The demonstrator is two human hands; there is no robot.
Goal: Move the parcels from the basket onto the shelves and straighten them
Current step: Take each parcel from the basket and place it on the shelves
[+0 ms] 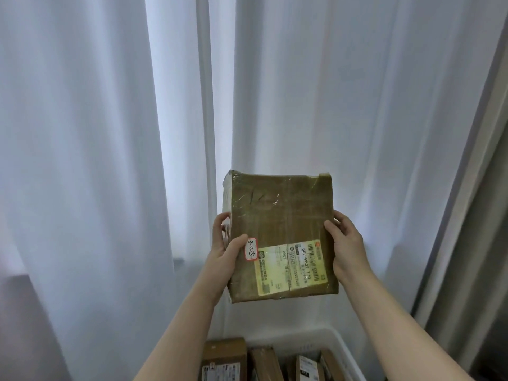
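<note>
At the near bottom edge, the white basket shows only its far rim and right wall. Several brown cardboard parcels stand on edge in it, packed side by side, some with white labels facing up.

Above the basket, two bare forearms reach up and away from the camera. The left hand grips the left edge of a brown taped parcel, its thumb lying on the front face beside a small white tag with a red border, its fingers curled around the side and back. The right hand clasps the right edge, thumb on the front face and fingers wrapped behind. Both hands are closed firmly on this box, which is held up in the air, well clear of the basket.

The parcel's broad face is turned toward the camera and its long axis runs roughly vertical, tilted slightly so the top leans left. A shipping label sits on the lower half, its print turned sideways, reading down the box.

Behind everything hang pale white curtains in long vertical folds, with a grey frame slanting along the far right.
</note>
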